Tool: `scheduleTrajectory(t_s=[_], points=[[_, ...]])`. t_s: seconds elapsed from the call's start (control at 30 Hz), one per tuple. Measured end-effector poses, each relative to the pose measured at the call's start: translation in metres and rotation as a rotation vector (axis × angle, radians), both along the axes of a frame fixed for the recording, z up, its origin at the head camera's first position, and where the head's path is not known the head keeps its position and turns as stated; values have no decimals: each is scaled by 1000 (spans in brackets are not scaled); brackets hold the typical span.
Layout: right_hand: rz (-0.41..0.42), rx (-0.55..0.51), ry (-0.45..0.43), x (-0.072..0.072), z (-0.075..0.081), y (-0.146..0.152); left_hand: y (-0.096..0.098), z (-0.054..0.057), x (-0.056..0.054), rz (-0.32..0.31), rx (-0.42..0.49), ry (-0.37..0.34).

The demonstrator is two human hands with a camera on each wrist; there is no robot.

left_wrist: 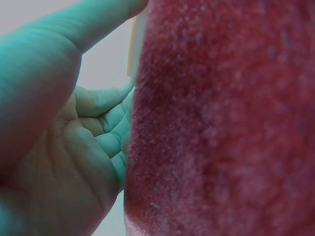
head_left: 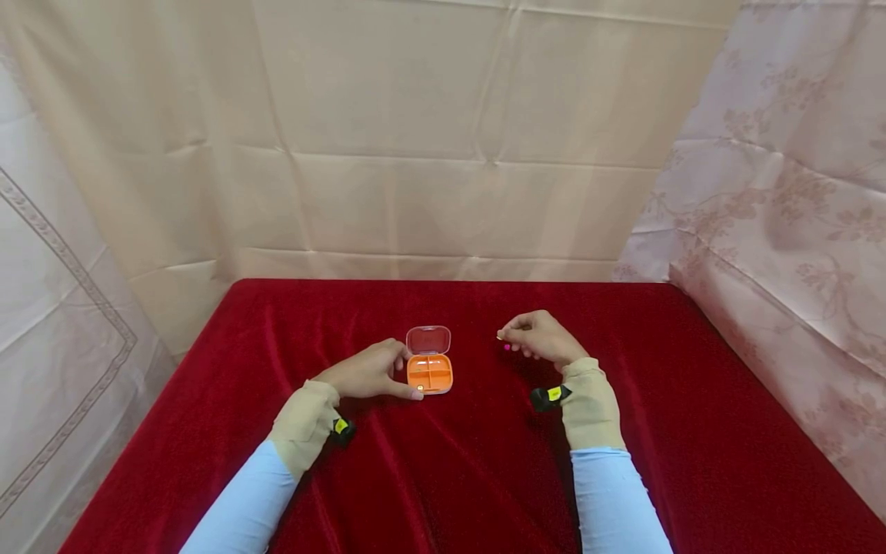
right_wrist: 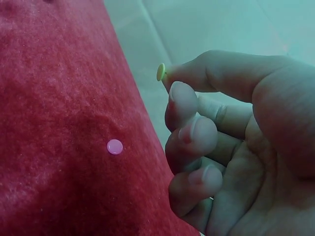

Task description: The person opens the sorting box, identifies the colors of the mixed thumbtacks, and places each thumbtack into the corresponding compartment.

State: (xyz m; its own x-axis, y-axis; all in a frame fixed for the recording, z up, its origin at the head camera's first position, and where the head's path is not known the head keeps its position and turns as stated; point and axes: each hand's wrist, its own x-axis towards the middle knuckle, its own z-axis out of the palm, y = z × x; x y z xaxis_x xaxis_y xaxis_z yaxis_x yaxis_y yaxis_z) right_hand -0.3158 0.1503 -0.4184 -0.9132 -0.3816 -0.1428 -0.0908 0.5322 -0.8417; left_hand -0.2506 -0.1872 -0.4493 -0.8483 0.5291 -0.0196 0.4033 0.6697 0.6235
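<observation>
Pinching the yellow disc [right_wrist: 161, 72] between thumb and forefinger, the right hand [head_left: 543, 337] needs a light, steady grip that leaves the rim showing, near the pink disc [right_wrist: 115, 146] on the red cloth [head_left: 512, 462]. The left hand [head_left: 370, 371], holding the open orange box [head_left: 441, 380] on that cloth, should brace it gently against tilting.

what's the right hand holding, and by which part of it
The right hand pinches a small yellow disc on the side facing the thumb; its outer face is uncovered.
</observation>
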Motion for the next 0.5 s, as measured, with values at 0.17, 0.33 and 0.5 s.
scheduleTrajectory(t_s=[0.17,0.33,0.5], points=[[4,-13,-8,1,1,-2,0,1,0,1,0,-9],[4,-8,-9,1,1,-2,-1,2,1,0,0,-9],[11,-3,-5,1,0,-4,0,2,2,4,-2,-14]])
